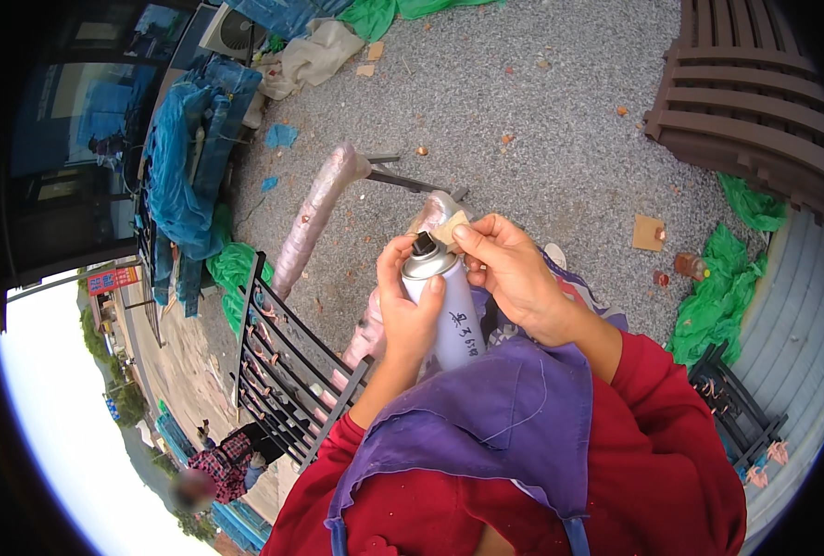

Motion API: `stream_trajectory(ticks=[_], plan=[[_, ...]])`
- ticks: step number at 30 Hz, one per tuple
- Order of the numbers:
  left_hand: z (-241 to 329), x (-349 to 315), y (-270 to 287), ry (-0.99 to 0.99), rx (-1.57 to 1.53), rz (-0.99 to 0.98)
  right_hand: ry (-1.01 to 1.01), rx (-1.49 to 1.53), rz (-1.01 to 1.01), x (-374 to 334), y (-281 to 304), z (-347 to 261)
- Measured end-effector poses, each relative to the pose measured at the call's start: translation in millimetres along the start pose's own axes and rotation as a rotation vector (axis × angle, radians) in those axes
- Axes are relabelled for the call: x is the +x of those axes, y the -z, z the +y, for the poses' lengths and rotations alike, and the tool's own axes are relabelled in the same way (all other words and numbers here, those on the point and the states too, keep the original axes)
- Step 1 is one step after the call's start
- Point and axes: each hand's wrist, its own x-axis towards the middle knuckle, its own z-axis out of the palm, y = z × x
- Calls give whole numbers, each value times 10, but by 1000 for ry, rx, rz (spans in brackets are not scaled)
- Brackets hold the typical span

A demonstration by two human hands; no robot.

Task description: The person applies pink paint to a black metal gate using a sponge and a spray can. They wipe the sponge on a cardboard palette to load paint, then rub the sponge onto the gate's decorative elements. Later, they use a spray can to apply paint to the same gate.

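Observation:
A pale lavender spray can (451, 320) with a silver top stands in front of my body, and my left hand (406, 306) is closed round its upper part. The black spray nozzle (423, 243) points up at the top of the can. Just beside it, my right hand (509, 269) pinches a small tan piece of cardboard (450, 229) between thumb and fingers. The cardboard's edge is close to the nozzle; whether they touch I cannot tell. A purple apron (486, 408) hides the can's lower end.
Plastic-wrapped tubing (310, 222) and a black metal rack (287, 361) stand to the left. Brown slatted panels (754, 102) are at the far right. Green plastic sheeting (717, 287) and a cardboard square (649, 233) lie on the gravel. Another person (222, 468) is at the lower left.

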Motion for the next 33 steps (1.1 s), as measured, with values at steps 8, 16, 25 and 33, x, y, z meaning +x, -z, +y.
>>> stream_trajectory(ticks=[8,16,25,33], plan=[[-17,16,1,3,-1,21,-7,28,21,8,0,48],[7,25,-20,4,24,25,-18,2,37,-9,-32,26],[35,44,-58,35,-43,56,-27,-1,45,21,-14,39],[30,90,-76,33,-30,54,-34,7,58,61,-21,22]])
